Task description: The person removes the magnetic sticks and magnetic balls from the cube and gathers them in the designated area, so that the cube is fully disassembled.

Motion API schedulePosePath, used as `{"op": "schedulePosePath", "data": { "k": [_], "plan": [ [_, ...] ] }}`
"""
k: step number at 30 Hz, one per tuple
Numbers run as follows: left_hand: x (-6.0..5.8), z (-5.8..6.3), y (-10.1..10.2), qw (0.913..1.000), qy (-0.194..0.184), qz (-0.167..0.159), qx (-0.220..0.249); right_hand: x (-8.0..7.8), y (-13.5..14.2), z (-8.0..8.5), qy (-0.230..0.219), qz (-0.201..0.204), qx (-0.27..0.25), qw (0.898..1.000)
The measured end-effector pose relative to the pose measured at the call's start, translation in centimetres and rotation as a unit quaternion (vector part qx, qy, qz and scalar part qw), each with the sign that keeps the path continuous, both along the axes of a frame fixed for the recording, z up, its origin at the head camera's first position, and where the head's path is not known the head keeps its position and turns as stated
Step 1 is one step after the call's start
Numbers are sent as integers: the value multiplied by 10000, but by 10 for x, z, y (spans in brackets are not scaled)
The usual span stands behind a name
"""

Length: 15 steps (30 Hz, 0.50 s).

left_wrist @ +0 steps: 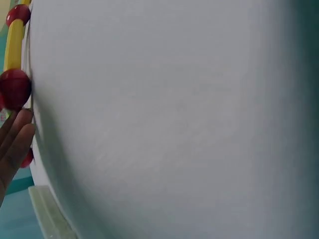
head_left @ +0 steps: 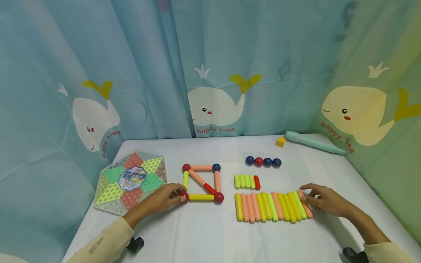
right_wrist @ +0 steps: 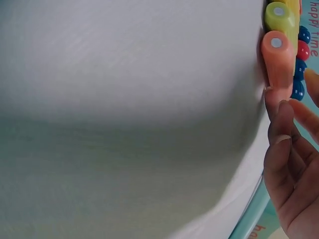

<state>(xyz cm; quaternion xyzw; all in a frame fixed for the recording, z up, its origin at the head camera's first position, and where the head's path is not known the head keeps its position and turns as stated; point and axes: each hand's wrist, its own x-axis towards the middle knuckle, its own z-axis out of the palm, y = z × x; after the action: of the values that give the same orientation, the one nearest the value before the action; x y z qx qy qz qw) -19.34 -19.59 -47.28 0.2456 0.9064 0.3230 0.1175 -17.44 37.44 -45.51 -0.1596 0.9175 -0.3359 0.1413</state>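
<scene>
In the head view, my left hand [head_left: 166, 197] is at the lower left corner of a four-sided frame of magnetic rods and balls, thumb and finger pinching the red ball [left_wrist: 15, 88] there. A yellow rod [head_left: 201, 197] runs from that ball to another red ball [head_left: 218, 197]. An orange and red diagonal [head_left: 197, 178] crosses the frame. On the right, my right hand [head_left: 329, 200] touches the outermost orange rod [right_wrist: 279, 57] of a long row of yellow, orange and green rods [head_left: 264, 207]. Its fingertips lie along the rod's side, the thumb raised apart.
Above the row lie short green rods [head_left: 243, 181] with a red one [head_left: 257, 182], and a line of blue and red balls [head_left: 268, 162]. A hexagonal patterned box [head_left: 113, 199] is at left. A yellow cube [head_left: 280, 142] and green pen-like object [head_left: 314, 143] lie at the back.
</scene>
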Motion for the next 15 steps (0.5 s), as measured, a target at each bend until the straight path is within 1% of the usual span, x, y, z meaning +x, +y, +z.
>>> {"op": "schedulePosePath", "data": {
  "k": [2, 4, 7, 11, 15],
  "plan": [
    [-2, 3, -2, 10000, 9, 70, -28, 2, -1, 3, 168, -91, 12, 9998],
    [-6, 7, -2, 9997, 61, 224, -87, 3, -5, 7, 336, -100, -24, 9994],
    [-14, 14, 0, 9987, 205, 451, -153, 2, -19, 16, 393, -133, -75, 9991],
    [-34, 20, 6, 9974, 364, 585, -233, -5, -55, 29, 70, -14, -158, 9998],
    [-58, 20, 12, 9956, 590, 574, -436, -14, -101, 33, -43, 489, -250, 9985]
  ]
}}
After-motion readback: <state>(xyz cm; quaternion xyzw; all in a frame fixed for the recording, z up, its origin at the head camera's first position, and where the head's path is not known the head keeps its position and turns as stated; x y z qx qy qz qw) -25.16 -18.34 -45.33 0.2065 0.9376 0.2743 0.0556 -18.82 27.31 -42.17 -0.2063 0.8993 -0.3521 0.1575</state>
